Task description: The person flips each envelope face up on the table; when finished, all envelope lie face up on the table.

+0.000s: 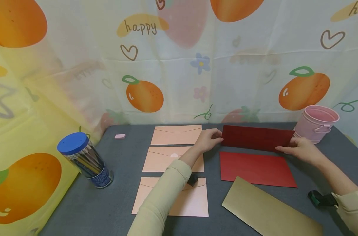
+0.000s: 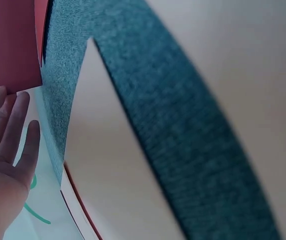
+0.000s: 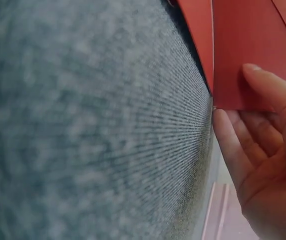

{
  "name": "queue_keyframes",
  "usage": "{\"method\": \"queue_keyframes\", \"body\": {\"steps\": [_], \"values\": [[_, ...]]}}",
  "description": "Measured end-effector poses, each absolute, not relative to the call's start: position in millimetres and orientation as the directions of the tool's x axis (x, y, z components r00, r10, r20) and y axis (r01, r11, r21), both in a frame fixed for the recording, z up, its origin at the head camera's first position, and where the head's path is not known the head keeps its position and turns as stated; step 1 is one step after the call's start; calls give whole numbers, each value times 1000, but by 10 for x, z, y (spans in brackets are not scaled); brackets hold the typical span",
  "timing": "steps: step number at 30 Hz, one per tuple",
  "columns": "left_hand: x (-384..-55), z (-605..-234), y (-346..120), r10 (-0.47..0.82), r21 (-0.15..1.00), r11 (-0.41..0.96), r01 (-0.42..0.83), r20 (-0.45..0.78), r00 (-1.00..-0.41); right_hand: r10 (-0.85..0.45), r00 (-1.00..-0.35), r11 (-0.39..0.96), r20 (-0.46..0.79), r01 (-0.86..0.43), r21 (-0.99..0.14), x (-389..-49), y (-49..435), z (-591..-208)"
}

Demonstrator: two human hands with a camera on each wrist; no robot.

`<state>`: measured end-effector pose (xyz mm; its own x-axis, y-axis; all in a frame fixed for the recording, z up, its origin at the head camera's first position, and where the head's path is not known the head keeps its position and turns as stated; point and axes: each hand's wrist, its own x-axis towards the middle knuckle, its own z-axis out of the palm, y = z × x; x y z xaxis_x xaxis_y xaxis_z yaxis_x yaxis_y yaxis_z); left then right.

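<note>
Both hands hold a dark red envelope by its two ends at the back of the table, its near face in shadow. My left hand pinches the left edge between thumb and fingers; the left wrist view shows the little finger standing away from it. At the opposite end my right hand grips the corner, with the thumb flat on the red face and the fingers behind. A second red envelope lies just in front. Nearer still, a gold envelope lies at a slant, overlapping that one's front edge.
Three pale pink envelopes form a column left of the red ones: back, middle and front, partly under my left forearm. A pink bucket stands behind my right hand. Far left are a blue-lidded pencil jar and a small pink block.
</note>
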<state>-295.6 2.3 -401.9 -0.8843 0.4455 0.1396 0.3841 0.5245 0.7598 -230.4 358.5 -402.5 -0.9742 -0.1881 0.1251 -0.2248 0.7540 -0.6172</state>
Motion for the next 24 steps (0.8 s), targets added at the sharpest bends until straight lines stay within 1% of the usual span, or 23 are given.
{"method": "queue_keyframes", "body": {"steps": [5,9,17,24], "values": [[-2950,-4038,4,421,796,496,347,129,-898,-195,-977,732,89,-205,-650,-2310,3541,-4002],[-2944,-4041,-13,363,836,464,293,122,-924,-179,-981,705,74,-180,-686,-2317,3464,-3965],[-2923,-4048,-42,197,943,322,86,23,-980,-103,-993,690,54,-111,-715,-2390,3291,-3975],[-2903,-4063,-74,93,941,338,18,-14,-996,-49,-999,742,7,-41,-670,-2493,3181,-4002]]}}
